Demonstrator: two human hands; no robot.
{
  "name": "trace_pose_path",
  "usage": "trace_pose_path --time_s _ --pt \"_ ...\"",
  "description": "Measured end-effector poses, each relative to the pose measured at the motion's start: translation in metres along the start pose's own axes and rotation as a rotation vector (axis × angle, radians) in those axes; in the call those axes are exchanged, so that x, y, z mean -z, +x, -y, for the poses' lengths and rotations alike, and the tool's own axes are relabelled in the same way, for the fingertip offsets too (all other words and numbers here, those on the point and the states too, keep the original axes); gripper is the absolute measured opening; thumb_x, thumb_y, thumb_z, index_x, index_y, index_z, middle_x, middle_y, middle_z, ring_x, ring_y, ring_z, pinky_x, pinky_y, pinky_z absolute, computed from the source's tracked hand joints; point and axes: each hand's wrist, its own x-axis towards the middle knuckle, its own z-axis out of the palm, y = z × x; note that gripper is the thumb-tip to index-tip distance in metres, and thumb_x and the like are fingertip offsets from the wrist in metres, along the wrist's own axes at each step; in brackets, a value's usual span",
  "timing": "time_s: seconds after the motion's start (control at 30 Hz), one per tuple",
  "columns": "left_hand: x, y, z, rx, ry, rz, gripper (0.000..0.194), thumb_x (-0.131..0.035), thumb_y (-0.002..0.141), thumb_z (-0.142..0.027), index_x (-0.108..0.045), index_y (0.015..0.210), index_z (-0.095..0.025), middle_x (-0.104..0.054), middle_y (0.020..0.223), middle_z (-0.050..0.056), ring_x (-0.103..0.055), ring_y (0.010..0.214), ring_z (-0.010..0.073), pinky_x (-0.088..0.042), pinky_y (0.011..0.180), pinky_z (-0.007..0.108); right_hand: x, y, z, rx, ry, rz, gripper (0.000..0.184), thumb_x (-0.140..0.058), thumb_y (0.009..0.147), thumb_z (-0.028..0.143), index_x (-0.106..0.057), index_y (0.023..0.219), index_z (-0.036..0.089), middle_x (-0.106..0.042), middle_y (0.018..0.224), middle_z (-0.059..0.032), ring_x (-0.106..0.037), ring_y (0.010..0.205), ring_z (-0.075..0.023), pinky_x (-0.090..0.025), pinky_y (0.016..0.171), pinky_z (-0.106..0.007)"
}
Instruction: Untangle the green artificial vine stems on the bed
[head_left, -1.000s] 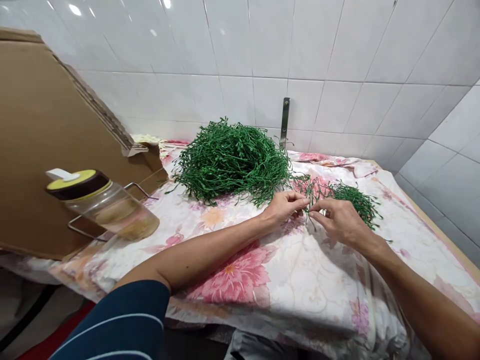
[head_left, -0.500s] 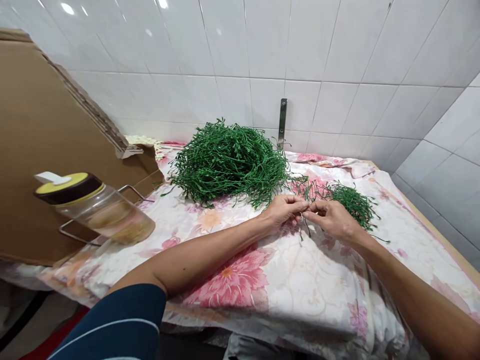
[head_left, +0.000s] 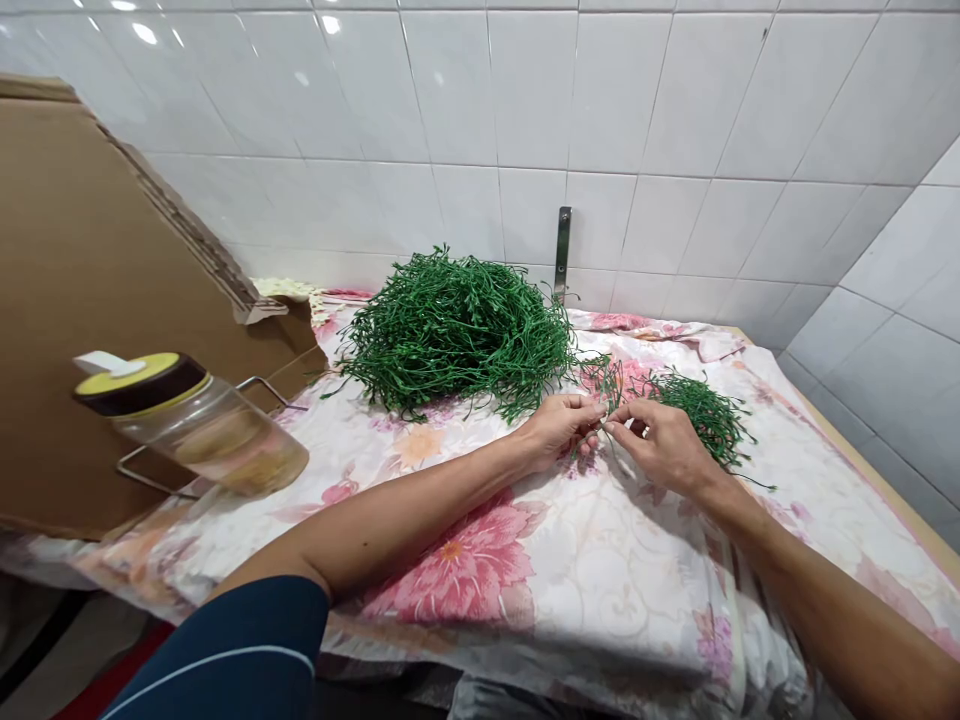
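Note:
Thin green artificial plant stems (head_left: 612,388) are pinched between my two hands, their budded ends poking up above the fingers. My left hand (head_left: 564,430) is closed on the stems from the left. From the right, the thumb and forefinger of my right hand (head_left: 657,440) meet at the same spot. Fingers hide the exact point of contact. Behind my left hand rises a big tangled heap of the same green stems (head_left: 457,335). A smaller bunch of stems (head_left: 703,412) lies just beyond my right hand.
A floral cloth (head_left: 465,560) covers the table. At the left, a clear bottle with a yellow and brown lid (head_left: 217,430) leans in a wire holder beside a large cardboard box (head_left: 112,300). A metal bracket (head_left: 563,250) is fixed to the tiled wall (head_left: 525,90) behind.
My right fingers have shifted slightly and lifted at the knuckles, while the stem ends that hung below the hands are less visible. The view has tilted up a little.

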Motion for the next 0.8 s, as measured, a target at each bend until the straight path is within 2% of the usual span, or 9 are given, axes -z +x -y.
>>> trace_pose_path --time_s 0.1,0.2,0.37,0.53,0.63,0.8 --pt "0.001 0.000 -0.002 0.038 -0.044 0.023 0.024 -0.077 0.081 -0.026 -0.059 0.075 -0.013 -0.057 0.062 0.000 -0.055 0.048 0.0078 -0.041 0.040 0.017 -0.002 0.000 -0.003 0.019 0.022 -0.008 0.020 -0.058 0.091 0.032 -0.072 0.085 0.019 -0.073 0.081 -0.0044 -0.062 0.069 -0.0167 -0.045 0.068 -0.028" --pt "0.002 0.000 -0.006 0.034 -0.060 0.069 0.025 -0.080 0.080 -0.028 -0.061 0.076 -0.012 -0.057 0.063 0.000 -0.055 0.048 0.0074 -0.042 0.039 0.017 -0.004 0.001 -0.007 -0.029 0.087 0.014 0.022 -0.057 0.091 0.034 -0.070 0.085 0.018 -0.071 0.079 -0.0042 -0.060 0.069 -0.0162 -0.044 0.067 -0.028" --pt "0.005 -0.001 -0.008 -0.007 -0.039 0.127 0.033 -0.089 0.070 -0.029 -0.063 0.077 -0.010 -0.059 0.062 0.000 -0.059 0.051 0.0084 -0.044 0.044 0.017 -0.002 0.002 -0.007 -0.193 0.318 0.154 0.030 -0.057 0.091 0.044 -0.063 0.077 0.018 -0.054 0.057 0.0032 -0.045 0.048 -0.0112 -0.036 0.048 -0.025" --pt "0.011 0.000 -0.011 0.009 0.053 0.191 0.041 -0.091 0.068 -0.039 -0.063 0.078 -0.010 -0.062 0.061 0.002 -0.060 0.050 0.0101 -0.047 0.045 0.019 0.001 0.001 0.000 -0.274 0.513 0.199 0.031 -0.060 0.089 0.050 -0.062 0.084 0.019 -0.047 0.053 0.0069 -0.041 0.041 -0.0096 -0.033 0.040 -0.023" --pt "0.013 -0.001 -0.010 -0.031 0.078 0.192 0.044 -0.090 0.068 -0.042 -0.061 0.079 -0.011 -0.062 0.061 0.002 -0.061 0.051 0.0102 -0.047 0.045 0.019 0.002 0.001 0.001 -0.249 0.451 0.184 0.030 -0.059 0.090 0.048 -0.061 0.082 0.019 -0.048 0.053 0.0064 -0.041 0.041 -0.0092 -0.032 0.041 -0.023" --pt "0.009 -0.002 -0.004 -0.165 0.181 0.130 0.045 -0.086 0.071 -0.047 -0.057 0.080 -0.015 -0.062 0.055 0.000 -0.057 0.043 0.0098 -0.044 0.042 0.019 -0.001 0.001 0.000 -0.180 0.197 0.167 0.028 -0.056 0.091 0.040 -0.059 0.073 0.018 -0.055 0.056 0.0025 -0.046 0.044 -0.0101 -0.032 0.043 -0.023"
